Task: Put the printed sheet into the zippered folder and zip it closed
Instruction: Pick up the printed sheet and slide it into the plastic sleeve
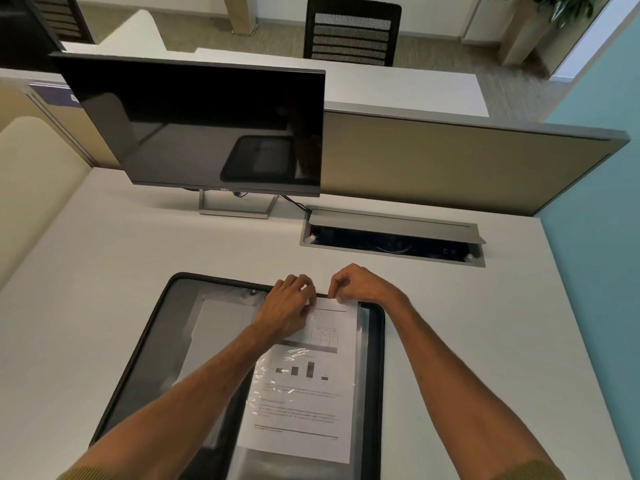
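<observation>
- Sheet (304,403): a white printed page with a small table near the top, a bar chart in the middle and lines of text below. It lies in the right half of the open folder, its long side running away from the viewer. Glossy wrinkled reflections cross its middle, as from a clear plastic sleeve; whether the page is fully inside that sleeve cannot be told.
- Folder (145,348): dark, with a rounded zippered border, lying open and flat on the table directly in front of the person. The left half shows a grey inner panel with a paler pocket. The near edge is cut off by the frame.
- Left hand (289,310): palm down at the top left corner of the sheet, fingers curled and pressing at the sheet's upper edge. What exactly it grips is hidden beneath the fingers.
- Right hand (356,284): at the folder's far edge, just beside the left hand, thumb and forefinger pinched together at the top edge of the sheet; whether they hold paper or plastic cannot be told.
- Both forearms reach in from the lower frame, with olive sleeve cuffs at the corners.
- Table (104,271): pale and plain.
- Monitor (201,129): dark screen on a metal stand, beyond the folder to the left.
- Cable box (391,237): recessed into the table to the right of the monitor, lid tilted up.
- Partition (450,161): tan panel behind the table.
- Chair (351,31): black mesh back, beyond the partition.
</observation>
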### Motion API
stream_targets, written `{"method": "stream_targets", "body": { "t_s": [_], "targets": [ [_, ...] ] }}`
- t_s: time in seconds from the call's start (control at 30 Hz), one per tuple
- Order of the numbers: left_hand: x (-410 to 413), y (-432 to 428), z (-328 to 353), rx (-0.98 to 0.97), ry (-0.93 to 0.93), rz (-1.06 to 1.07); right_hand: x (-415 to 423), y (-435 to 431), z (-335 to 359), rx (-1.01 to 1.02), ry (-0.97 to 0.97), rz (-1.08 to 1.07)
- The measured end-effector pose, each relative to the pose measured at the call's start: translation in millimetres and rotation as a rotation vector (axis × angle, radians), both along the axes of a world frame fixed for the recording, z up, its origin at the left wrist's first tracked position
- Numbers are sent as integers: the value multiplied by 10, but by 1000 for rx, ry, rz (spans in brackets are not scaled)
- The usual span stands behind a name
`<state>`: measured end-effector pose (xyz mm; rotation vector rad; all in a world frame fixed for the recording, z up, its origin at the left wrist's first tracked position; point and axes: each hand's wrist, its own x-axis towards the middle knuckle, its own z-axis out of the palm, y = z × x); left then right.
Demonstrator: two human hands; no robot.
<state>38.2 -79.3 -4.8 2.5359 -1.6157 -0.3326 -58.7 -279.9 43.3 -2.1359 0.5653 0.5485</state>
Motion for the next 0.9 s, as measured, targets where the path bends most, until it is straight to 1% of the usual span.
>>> {"method": "stream_targets", "body": {
  "t_s": [0.1,0.2,0.3,0.37,0.43,0.77,0.9],
  "targets": [
    [-1,-7,5,4,4,1,-1,46,4,-9,41,39],
    [-10,-7,5,4,-27,-5,9,151,-22,-27,94,32],
    [-27,-3,6,23,-45,0,-13,269,-78,-140,102,86],
    [-40,0,11,31,-45,11,-42,343,-112,-227,78,113],
    [-49,0,19,38,-44,17,-48,404,-137,-265,45,109],
    [-46,-22,118,122,-18,38,-51,539,-138,-281,-37,41],
    [-79,-27,151,135,-8,61,-67,565,-123,-289,-18,55]
  ]
}}
